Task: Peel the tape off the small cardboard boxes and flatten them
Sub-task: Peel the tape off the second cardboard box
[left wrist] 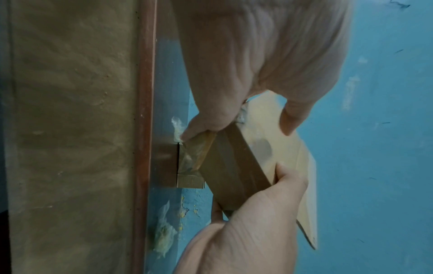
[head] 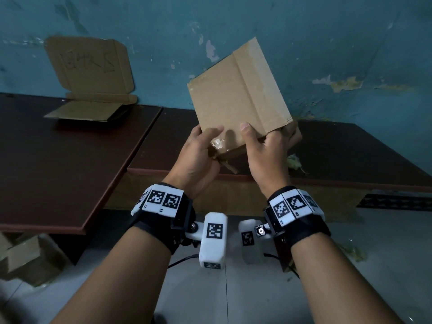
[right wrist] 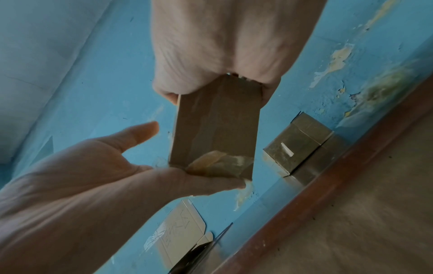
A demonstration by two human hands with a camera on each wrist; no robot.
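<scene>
Both forearms are seen at the bottom of the head view, with marker bands worn on the wrists. Above them, in the middle of the frame, 1 small cardboard box (head: 240,94) is held up in the air over the dark table (head: 70,160). Its lower right corner is gripped by the right hand (head: 268,153), with the thumb laid on the front and the fingers curled behind. Its lower left corner is held by the left hand (head: 198,157), whose fingers are pinched on a crumpled bit of tape (head: 218,145).

The peeling step seems to be in hand. Next, the tape likely needs to be pulled away slowly while the box is kept steady.

At the upper left, a flattened box (head: 93,73) is leaned on the blue wall (head: 350,43).
</scene>
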